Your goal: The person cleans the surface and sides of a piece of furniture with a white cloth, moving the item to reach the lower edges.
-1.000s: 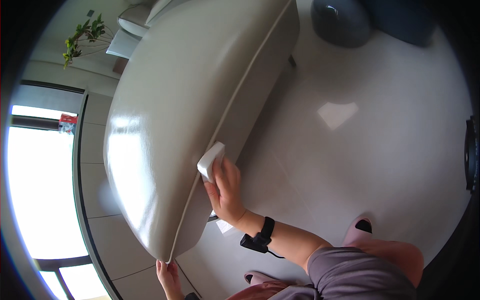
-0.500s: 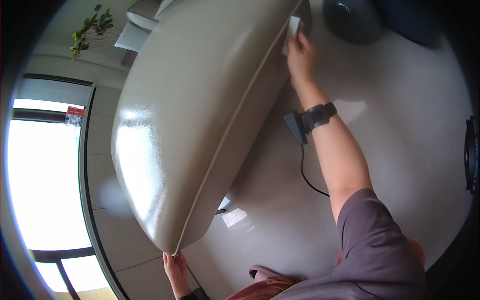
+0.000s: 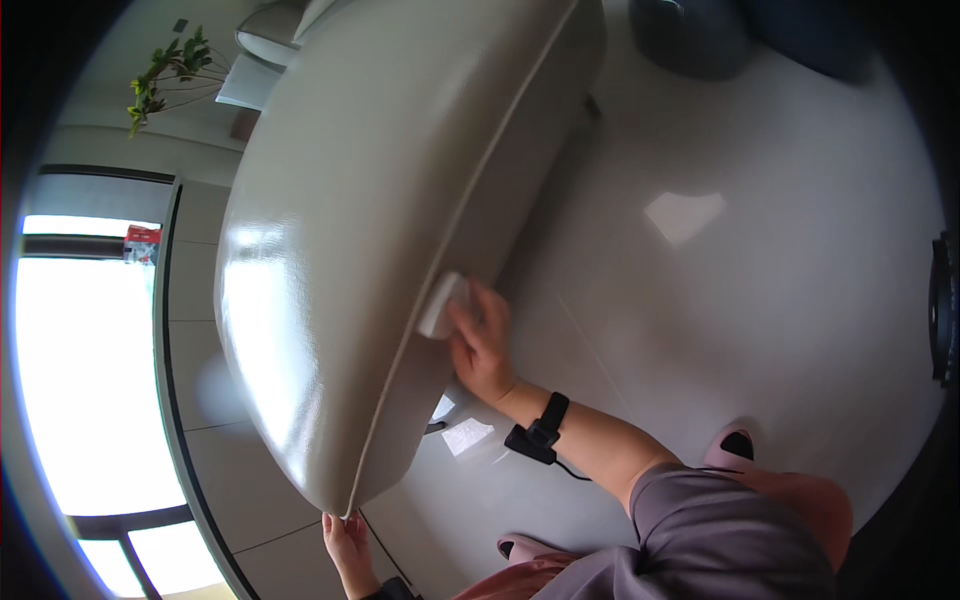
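Note:
A large, glossy beige upholstered piece (image 3: 340,200), like an ottoman or sofa section, fills the middle. Pale piping (image 3: 480,185) runs along its upper edge. My right hand (image 3: 484,345) is closed round a white sponge block (image 3: 440,305) and presses it against the side, right at the piping. The hand is slightly smeared by motion. At the near corner, my left hand (image 3: 347,547) pinches the end of the piping between its fingertips. A black band with a small device (image 3: 537,435) sits on my right wrist, and a cable trails from it.
Glossy grey floor (image 3: 620,330) spreads to the right. A dark rounded object (image 3: 690,40) stands at the far right. On the left are a bright window (image 3: 90,380) and a leafy plant (image 3: 165,75). My feet in pink slippers (image 3: 730,447) are below, near the furniture's dark leg (image 3: 593,107).
My right hand has come toward me along the piping with the sponge block, from the far end to about the middle. My left hand stays at the near corner. A second slipper now shows.

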### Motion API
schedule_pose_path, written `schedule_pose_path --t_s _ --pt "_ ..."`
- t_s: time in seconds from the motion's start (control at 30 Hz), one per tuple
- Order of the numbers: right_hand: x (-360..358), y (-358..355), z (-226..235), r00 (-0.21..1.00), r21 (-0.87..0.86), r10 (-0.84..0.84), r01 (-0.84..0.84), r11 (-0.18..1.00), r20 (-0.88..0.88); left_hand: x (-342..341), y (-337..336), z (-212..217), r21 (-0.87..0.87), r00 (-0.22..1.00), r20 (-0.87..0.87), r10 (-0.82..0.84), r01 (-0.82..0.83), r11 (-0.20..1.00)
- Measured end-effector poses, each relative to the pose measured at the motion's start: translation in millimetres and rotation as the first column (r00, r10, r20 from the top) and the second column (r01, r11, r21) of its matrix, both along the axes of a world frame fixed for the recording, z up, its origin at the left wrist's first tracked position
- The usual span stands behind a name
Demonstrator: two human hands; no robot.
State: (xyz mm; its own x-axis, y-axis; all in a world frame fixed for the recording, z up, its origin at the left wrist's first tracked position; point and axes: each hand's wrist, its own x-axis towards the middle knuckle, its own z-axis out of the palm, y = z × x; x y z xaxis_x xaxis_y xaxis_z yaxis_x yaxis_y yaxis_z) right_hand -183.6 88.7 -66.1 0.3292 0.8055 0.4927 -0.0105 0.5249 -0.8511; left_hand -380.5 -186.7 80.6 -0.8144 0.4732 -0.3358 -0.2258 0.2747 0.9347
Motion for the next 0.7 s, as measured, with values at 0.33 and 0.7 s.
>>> schedule_pose_path --t_s 0.33,0.7 --pt "120.4 219.2 2.4 0.953 0.038 -0.230 0.242 0.969 -0.196 9.0 2.2 10.3 -0.019 1.000 -0.010 0.025 -0.025 1.000" --pt "8.9 36.5 -9.0 0.981 -0.386 -0.151 0.094 0.918 -0.120 4.2 0.1 -3.1 0.058 1.000 0.015 -0.017 0.016 0.998"
